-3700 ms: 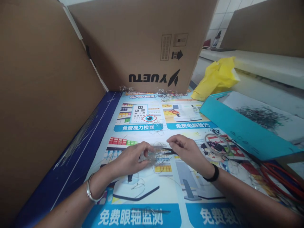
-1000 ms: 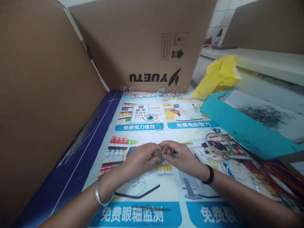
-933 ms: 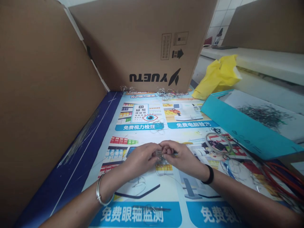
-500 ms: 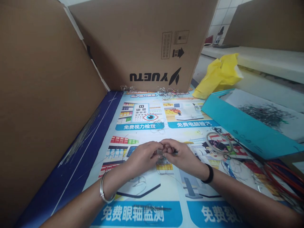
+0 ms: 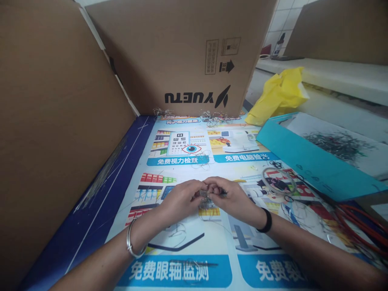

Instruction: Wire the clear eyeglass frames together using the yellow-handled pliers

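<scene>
My left hand [image 5: 189,197] and my right hand [image 5: 226,197] meet over the middle of the printed sheet, fingers pinched together and fingertips touching. Between them is a small tangle of thin, shiny wire [image 5: 207,203], partly hidden by the fingers; its exact shape is too fine to make out. Loose wire loops [image 5: 178,230] lie on the sheet below my left hand. A little bundle of thin dark wires [image 5: 194,264] rests nearer to me, in front of both hands.
Cardboard walls [image 5: 194,48] rise behind and at the left. A blue box [image 5: 303,165] at the right holds a heap of fine wire pieces [image 5: 336,145]. Nearby are a yellow bag [image 5: 277,97], a clear ring [image 5: 264,184] and red cables [image 5: 357,230]. Wire tangles [image 5: 212,118] lie along the back wall.
The hands stay together with almost the same grip on the wire. The whole view has shifted very slightly.
</scene>
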`<act>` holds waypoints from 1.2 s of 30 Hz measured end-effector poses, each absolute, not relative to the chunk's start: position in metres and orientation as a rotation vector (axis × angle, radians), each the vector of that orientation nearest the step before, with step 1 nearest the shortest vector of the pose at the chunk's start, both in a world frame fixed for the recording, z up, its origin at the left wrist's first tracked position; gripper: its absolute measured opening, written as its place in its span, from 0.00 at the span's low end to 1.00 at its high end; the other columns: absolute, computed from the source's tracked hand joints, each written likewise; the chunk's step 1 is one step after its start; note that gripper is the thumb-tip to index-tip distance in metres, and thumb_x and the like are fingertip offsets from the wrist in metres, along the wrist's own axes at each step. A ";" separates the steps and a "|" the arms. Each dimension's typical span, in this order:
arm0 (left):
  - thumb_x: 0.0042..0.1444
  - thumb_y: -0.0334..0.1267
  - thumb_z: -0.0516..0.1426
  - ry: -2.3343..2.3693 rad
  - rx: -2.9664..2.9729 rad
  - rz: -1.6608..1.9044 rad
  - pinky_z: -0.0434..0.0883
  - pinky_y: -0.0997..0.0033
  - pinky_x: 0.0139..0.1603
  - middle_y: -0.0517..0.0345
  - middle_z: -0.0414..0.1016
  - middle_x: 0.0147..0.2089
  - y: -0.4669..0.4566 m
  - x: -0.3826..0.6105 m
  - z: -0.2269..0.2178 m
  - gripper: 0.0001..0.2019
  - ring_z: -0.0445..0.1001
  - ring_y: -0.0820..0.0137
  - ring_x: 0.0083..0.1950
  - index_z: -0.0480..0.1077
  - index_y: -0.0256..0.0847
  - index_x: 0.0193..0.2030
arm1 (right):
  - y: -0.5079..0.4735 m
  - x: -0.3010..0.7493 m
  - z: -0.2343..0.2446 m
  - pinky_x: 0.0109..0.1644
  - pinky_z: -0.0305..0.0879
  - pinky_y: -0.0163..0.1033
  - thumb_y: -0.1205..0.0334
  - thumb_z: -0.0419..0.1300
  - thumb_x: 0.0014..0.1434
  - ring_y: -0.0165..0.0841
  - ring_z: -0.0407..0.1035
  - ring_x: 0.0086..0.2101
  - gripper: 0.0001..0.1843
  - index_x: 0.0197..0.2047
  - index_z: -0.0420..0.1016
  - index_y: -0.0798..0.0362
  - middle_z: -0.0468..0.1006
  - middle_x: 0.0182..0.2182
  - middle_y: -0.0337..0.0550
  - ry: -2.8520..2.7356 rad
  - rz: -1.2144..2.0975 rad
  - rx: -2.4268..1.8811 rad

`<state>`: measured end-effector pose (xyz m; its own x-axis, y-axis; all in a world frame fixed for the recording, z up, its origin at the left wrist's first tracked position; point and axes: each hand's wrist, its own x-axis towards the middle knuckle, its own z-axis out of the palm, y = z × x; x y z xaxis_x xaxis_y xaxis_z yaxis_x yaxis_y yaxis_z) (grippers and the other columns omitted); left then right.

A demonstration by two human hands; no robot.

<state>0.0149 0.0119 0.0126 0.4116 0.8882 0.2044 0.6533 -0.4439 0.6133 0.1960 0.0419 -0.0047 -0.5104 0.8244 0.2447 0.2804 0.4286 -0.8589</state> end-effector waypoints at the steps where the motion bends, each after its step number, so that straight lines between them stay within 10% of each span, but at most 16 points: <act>1: 0.51 0.25 0.53 1.311 2.230 0.713 0.68 0.71 0.40 0.59 0.75 0.39 0.012 0.015 0.013 0.11 0.72 0.70 0.39 0.68 0.42 0.39 | 0.042 0.196 -0.005 0.31 0.64 0.32 0.71 0.53 0.50 0.26 0.64 0.26 0.16 0.42 0.71 0.51 0.70 0.26 0.36 -2.007 1.035 -0.929; 36: 0.48 0.26 0.55 1.628 2.322 0.885 0.65 0.75 0.35 0.62 0.74 0.32 0.128 -0.096 0.064 0.10 0.69 0.73 0.32 0.72 0.40 0.36 | 0.189 0.060 0.037 0.36 0.66 0.34 0.74 0.56 0.48 0.30 0.71 0.32 0.15 0.38 0.74 0.52 0.78 0.31 0.37 -2.172 0.791 -0.836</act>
<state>-0.0965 0.1277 0.0638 0.2276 0.9012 0.3688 0.7999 -0.3890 0.4570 0.0601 0.1894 0.0375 -0.5700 0.7368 0.3636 0.3303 0.6107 -0.7197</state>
